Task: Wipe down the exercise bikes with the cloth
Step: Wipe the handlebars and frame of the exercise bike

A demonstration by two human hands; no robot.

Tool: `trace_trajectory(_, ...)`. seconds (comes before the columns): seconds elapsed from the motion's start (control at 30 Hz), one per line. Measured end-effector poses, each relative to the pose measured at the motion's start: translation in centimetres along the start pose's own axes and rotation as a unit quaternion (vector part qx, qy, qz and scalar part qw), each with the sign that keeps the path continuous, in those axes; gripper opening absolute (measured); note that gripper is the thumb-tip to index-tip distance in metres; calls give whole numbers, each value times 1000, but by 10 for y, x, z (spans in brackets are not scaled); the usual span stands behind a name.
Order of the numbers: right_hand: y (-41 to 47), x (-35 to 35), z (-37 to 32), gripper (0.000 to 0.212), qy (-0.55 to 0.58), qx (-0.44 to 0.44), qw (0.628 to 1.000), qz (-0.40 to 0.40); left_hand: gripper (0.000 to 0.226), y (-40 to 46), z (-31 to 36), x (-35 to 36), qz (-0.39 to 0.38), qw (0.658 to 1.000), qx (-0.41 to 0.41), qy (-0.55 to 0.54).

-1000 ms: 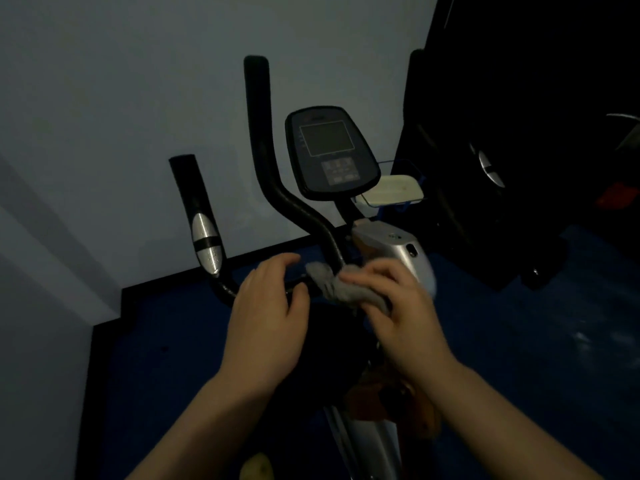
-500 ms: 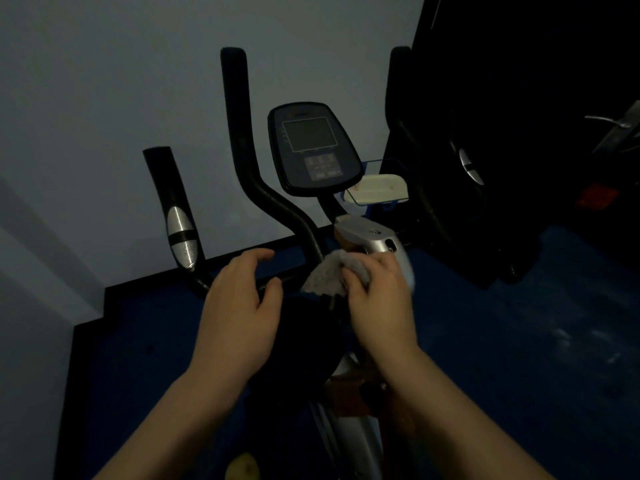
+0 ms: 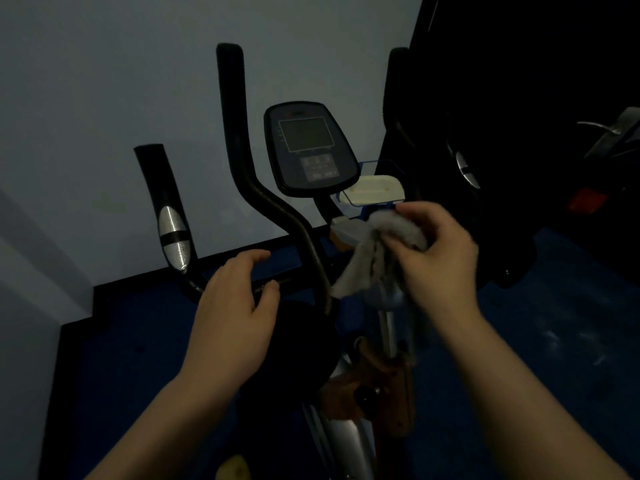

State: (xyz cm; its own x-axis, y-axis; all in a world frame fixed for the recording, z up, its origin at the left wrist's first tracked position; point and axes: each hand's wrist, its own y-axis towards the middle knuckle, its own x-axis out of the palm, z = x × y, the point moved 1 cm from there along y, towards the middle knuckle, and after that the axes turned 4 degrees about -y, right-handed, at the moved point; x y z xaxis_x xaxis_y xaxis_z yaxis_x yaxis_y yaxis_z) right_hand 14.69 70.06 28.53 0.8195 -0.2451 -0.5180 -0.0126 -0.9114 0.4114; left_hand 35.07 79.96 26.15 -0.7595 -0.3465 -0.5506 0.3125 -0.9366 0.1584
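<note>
Dim room, right hand pinching a bunched grey cloth just right of the exercise bike handlebar stem, below the console, left hand with loosely curled fingers hovering over the horizontal bar, holding nothing, blue floor beneath

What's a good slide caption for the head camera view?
Right hand grips a grey cloth beside the exercise bike's console; left hand hovers open by the handlebar.

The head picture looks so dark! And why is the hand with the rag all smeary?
Head view: the room is dim, and the right side is nearly black. The right hand and the cloth that it grips show motion blur; the left hand and the console look sharper.
</note>
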Motion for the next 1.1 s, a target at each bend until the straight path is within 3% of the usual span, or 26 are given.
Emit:
trace_trajectory(0.07,8,7,-1,28,-48,-34,998,13,40,-1,1,0,0,1000,-4,-3)
trace_trajectory(0.13,2,32,0,22,-102,-36,993,-56,40,-1,3,-1,-3,1000,-3,0)
trace_trajectory(0.2,-14,53,-3,30,-165,-34,980,-102,41,0,3,-1,-5,1000,-1,4)
trace_trajectory(0.3,-28,60,-2,39,-184,-27,981,-53,41,0,3,-2,-4,1000,-6,0)
trace_trajectory(0.37,-33,63,-6,33,-171,-5,985,-20,41,0,2,-2,-3,1000,-5,-4)
trace_trajectory(0.53,-33,70,-8,27,-29,36,998,-42,41,-1,2,-2,-9,1000,-7,-5)
trace_trajectory(0.67,-19,62,0,28,-86,10,996,-9,39,1,2,0,-14,1000,-5,-7)
trace_trajectory(0.83,-29,53,0,29,9,31,996,-79,39,0,3,-1,-7,1000,-4,-8)
trace_trajectory(0.97,-17,66,-10,27,-88,7,995,-42,39,3,1,1,1,1000,6,-8)
trace_trajectory(1.1,-26,54,-10,22,17,38,996,-76,37,0,-1,0,14,1000,10,-20)
